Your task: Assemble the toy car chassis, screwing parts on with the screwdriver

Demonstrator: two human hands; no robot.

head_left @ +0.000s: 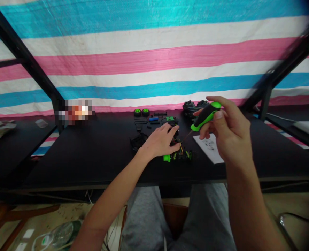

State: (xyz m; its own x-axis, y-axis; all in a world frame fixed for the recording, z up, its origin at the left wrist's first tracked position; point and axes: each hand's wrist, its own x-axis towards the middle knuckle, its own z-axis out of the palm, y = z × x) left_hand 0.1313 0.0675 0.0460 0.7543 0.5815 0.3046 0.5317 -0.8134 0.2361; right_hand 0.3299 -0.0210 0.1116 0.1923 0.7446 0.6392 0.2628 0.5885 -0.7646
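Observation:
My right hand (pixel 231 130) is closed round the handle of a black and green screwdriver (pixel 206 116). Its thin shaft slants down to the left, and the tip reaches the chassis of a small remote-control car (pixel 180 155). My left hand (pixel 162 140) grips this chassis from the left, thumb on the near side and fingers on the far side. Bright green parts and yellow and orange wires show on the chassis. My left hand hides part of it, and the exact spot the tip touches is too small to make out.
Two green-rimmed wheels (pixel 141 112), a blue battery-like cylinder (pixel 153 119) and several black parts lie behind my left hand. A black car body part (pixel 138 141) sits left of it. A printed sheet (pixel 209 148) is at the right, near a dark bundle (pixel 191 109).

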